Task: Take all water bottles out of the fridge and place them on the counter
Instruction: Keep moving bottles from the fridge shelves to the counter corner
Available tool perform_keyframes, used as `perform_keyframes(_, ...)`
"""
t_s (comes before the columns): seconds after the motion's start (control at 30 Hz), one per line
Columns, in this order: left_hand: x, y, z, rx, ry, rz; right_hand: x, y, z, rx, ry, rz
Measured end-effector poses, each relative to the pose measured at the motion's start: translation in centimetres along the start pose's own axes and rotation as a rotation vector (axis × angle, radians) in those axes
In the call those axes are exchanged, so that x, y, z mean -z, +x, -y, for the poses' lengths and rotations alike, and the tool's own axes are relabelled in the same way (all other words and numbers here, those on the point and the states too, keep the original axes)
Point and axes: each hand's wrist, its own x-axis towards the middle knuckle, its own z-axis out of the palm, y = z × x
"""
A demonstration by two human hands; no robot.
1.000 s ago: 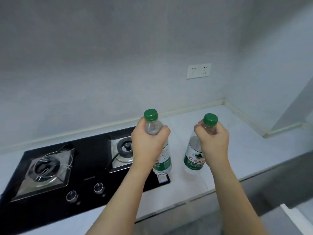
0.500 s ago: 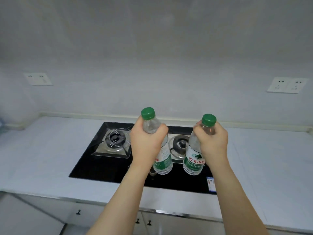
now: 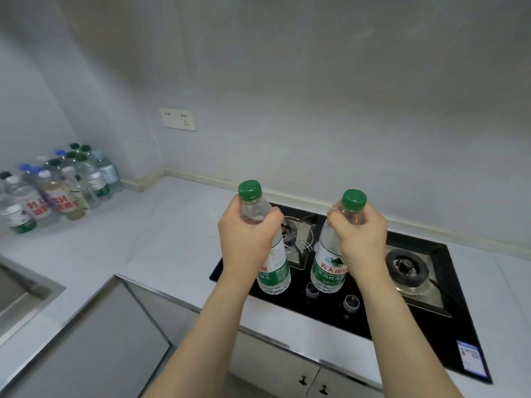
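My left hand (image 3: pixel 247 239) grips a clear water bottle with a green cap and green label (image 3: pixel 274 272) by its upper part. My right hand (image 3: pixel 360 239) grips a second bottle of the same kind (image 3: pixel 327 268) near its neck. Both bottles hang upright in the air above the black gas hob (image 3: pixel 370 320). The white counter (image 3: pixel 149 239) runs left into a corner, where several water bottles (image 3: pixel 57 191) with green, blue and white caps stand in a cluster. The fridge is out of view.
A steel sink (image 3: pixel 20 300) is set into the counter at the lower left. The hob has two burners (image 3: pixel 406 267) and two knobs (image 3: pixel 352 303). A white wall socket (image 3: pixel 177 119) sits above the counter. Cabinet doors (image 3: pixel 287 369) lie below the hob.
The view has swung left: the hob slid to the right, and the corner with the bottle cluster and the sink came into sight. Both hands keep their grip on the two bottles.
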Motion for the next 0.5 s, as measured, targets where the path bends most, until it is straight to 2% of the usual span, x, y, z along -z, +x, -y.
perform_keyframes(0.2,7.6,3.5,1.3,0.02,0.023,-0.088,-8.5,-1.5,0.6,-0.016,0.035,0.087)
perform_keyframes(0.5,14.4,6.9,3.9,0.065,0.111,-0.195,-17.4,-1.8,-0.1,-0.034,0.09,0.205)
